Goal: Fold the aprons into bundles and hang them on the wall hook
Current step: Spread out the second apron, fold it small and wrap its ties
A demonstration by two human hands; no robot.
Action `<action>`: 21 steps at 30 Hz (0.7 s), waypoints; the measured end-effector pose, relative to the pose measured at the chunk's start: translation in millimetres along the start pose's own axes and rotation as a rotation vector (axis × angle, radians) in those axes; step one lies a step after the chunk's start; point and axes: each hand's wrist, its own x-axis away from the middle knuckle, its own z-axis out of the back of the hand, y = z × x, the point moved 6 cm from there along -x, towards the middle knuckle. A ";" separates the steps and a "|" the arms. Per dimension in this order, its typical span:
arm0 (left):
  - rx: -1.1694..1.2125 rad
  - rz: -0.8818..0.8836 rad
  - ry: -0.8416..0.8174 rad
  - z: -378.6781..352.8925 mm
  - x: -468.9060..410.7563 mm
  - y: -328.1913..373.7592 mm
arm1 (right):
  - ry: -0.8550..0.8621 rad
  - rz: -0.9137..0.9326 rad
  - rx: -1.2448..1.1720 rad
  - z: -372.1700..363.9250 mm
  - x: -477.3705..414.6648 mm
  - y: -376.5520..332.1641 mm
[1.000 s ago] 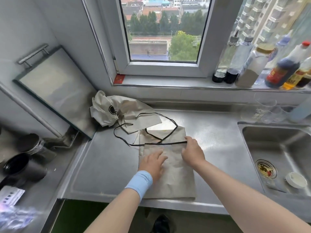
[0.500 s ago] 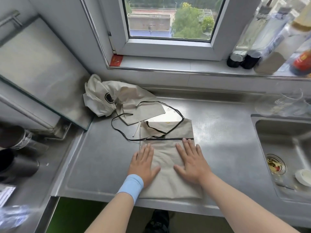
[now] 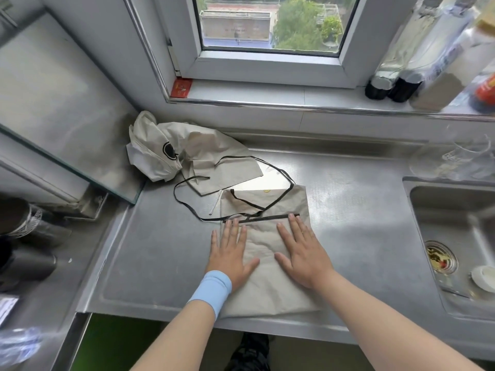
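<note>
1. The left hand (image 3: 230, 253) lies flat with its fingers straight and a little spread. It presses palm-down on the left half of the folded apron (image 3: 267, 293) and grips nothing. A pale blue wristband (image 3: 211, 287) sits on that wrist
2. The right hand (image 3: 302, 255) is just as flat and open on the apron's right half. It also holds nothing, and its fingertips stop just short of the black trim (image 3: 265, 218) that runs across the cloth
3. Over at the far left, dark cups (image 3: 24, 223) lie on a lower ledge
4. Beside them a metal-faced board (image 3: 53, 103) leans against the wall
5. A second apron (image 3: 171, 145) sits crumpled in the back left corner of the steel counter (image 3: 348, 210), just beside the foot of the board, with a round black mark showing on it
6. The folded apron is a flat beige rectangle in the middle of the counter, its near end reaching the front lip. Thin black straps (image 3: 175, 194) loop out from its far end to the left and cross a loose corner of the crumpled apron
7. Further right, clear glasses (image 3: 466, 156) stand at the back of the counter
8. The sink (image 3: 455, 210) is sunk in beside them, with a strainer (image 3: 439, 257) and a small white dish (image 3: 484, 275) in it
9. Bottles (image 3: 401, 87) line the right end of the windowsill above
</note>
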 end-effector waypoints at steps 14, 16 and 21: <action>-0.027 -0.151 -0.089 5.7 39.2 32.1 | -0.033 0.372 0.023 3.4 72.0 -32.8; -0.010 -0.112 -0.073 12.5 45.4 27.8 | -0.095 0.343 0.058 4.9 82.5 -23.2; 0.044 -0.233 0.011 25.9 75.2 28.1 | -0.230 0.321 0.103 5.3 90.7 -24.1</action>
